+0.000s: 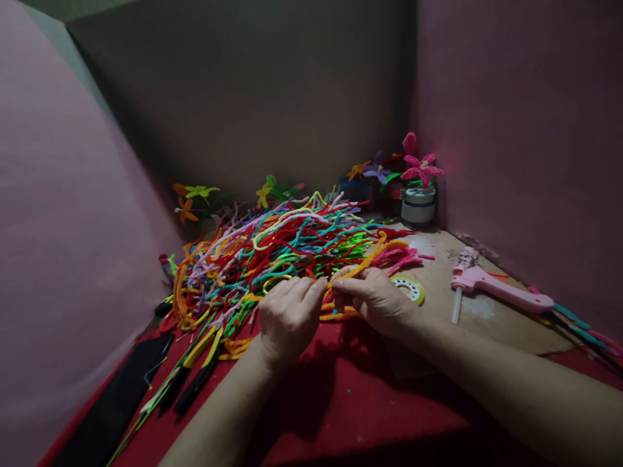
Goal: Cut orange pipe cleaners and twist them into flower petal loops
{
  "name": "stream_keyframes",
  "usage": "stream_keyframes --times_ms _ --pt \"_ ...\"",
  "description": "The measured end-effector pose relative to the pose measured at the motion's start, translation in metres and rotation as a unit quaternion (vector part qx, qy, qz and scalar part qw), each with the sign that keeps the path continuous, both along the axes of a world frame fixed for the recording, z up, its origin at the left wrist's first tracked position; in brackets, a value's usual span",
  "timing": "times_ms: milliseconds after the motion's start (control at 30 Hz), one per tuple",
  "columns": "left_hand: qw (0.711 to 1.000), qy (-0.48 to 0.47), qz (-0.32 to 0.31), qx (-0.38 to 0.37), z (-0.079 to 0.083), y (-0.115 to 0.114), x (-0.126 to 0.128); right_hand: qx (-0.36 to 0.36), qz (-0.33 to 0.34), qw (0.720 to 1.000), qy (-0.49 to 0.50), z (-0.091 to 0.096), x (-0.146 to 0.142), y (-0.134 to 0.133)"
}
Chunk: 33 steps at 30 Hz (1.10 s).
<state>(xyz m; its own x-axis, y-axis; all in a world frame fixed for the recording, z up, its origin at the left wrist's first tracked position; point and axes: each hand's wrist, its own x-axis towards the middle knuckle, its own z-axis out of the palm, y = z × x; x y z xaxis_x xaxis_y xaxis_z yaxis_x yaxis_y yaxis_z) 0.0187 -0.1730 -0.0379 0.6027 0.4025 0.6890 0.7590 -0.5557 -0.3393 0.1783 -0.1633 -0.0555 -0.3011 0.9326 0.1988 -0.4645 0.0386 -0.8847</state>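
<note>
Orange stem [365, 263] is pinched by the right hand [374, 297] and, seemingly, the left hand [292, 314], whose grip is partly hidden; a pile [287, 237] lies beyond both.

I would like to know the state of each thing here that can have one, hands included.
Orange fuzzy wire, bent, held
Left hand, closed on it
Right hand, pinching it
Fuzzy wire heap, tangled
Glue gun, lying down, clear stick protruding
Tape roll, flat, partly hidden
Yellow-black tool handles, spread apart
Pink flower, upright, spread open
</note>
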Motion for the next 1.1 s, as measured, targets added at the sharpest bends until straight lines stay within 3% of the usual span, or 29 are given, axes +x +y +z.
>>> stream_keyframes --times_ms 233,400,600,700,767,833,867,967,1000,1033,1100 --pt "0.996 0.055 0.066 -0.01 -0.002 -0.004 0.011 0.064 -0.167 0.967 -0.184 0.0 0.005 0.002" --pt "0.988 0.056 0.132 -0.049 0.004 0.001 0.004 -0.006 -0.152 0.987 -0.054 0.002 0.011 0.013" --pt "0.981 0.05 0.162 -0.091 0.009 0.015 -0.016 -0.119 -0.179 0.974 0.067 0.007 0.022 0.026" --pt "0.978 -0.006 0.181 -0.106 0.013 0.021 -0.026 -0.115 -0.216 0.966 0.086 0.009 0.027 0.03" --pt "0.971 -0.112 0.168 -0.128 0.016 0.026 -0.032 -0.1 -0.238 0.961 0.096 0.011 0.029 0.032" --pt "0.931 -0.296 0.116 -0.18 0.02 0.031 -0.039 -0.1 -0.242 0.957 0.122 0.012 0.031 0.034" --pt "0.887 -0.402 0.079 -0.214 0.021 0.034 -0.042 -0.106 -0.24 0.955 0.142 0.013 0.032 0.035" --pt "0.698 -0.642 -0.032 -0.317 0.02 0.043 -0.049 -0.126 -0.23 0.945 0.197 0.015 0.033 0.038" --pt "0.649 -0.674 -0.055 -0.349 0.018 0.045 -0.05 -0.132 -0.223 0.943 0.207 0.016 0.033 0.038" --pt "0.618 -0.68 -0.062 -0.39 0.016 0.046 -0.049 -0.137 -0.214 0.943 0.215 0.016 0.032 0.038" --pt "0.6 -0.627 -0.052 -0.495 0.01 0.044 -0.043 -0.141 -0.193 0.946 0.221 0.015 0.029 0.036"
